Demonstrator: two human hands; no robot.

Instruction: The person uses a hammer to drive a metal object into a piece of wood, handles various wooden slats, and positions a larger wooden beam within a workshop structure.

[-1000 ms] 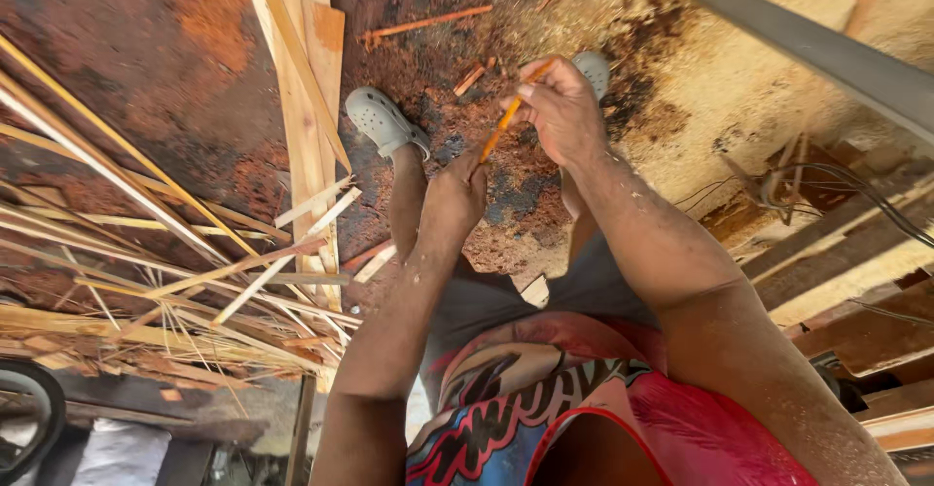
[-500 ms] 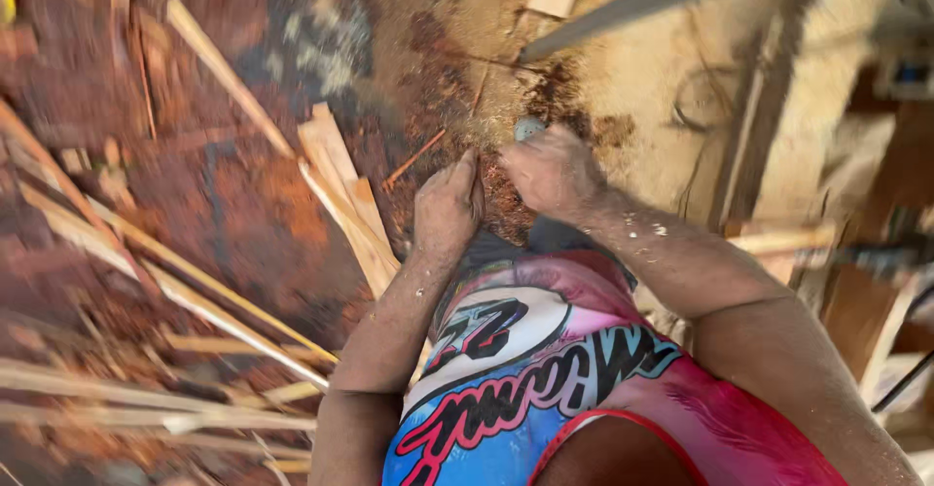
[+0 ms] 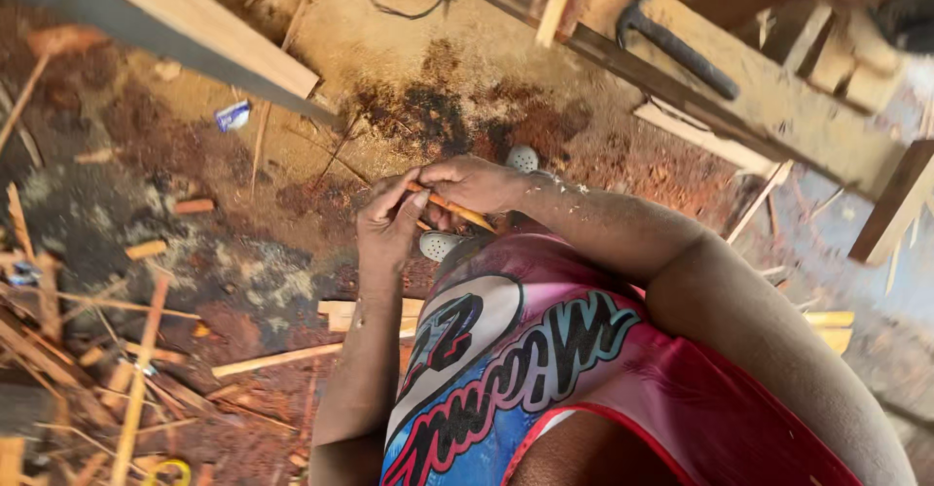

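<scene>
my left hand (image 3: 389,221) and right hand (image 3: 472,184) meet mid-frame | fingers of both pinching the orange pencil (image 3: 455,208) | judgement: grip close to tip, short strokes, over the sawdust floor (image 3: 243,252)

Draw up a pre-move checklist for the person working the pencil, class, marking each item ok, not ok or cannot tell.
1. Both hands on the pencil: ok; the left hand and right hand meet around it.
2. Firm grip: cannot tell; the fingers hide the contact.
3. Pencil tip state: cannot tell, covered by the left hand.
4. Floor underfoot free of tripping hazards: not ok; wood offcuts and sawdust lie around the shoes.
5. Hammer out of the way: ok, it lies on the plank.
</scene>
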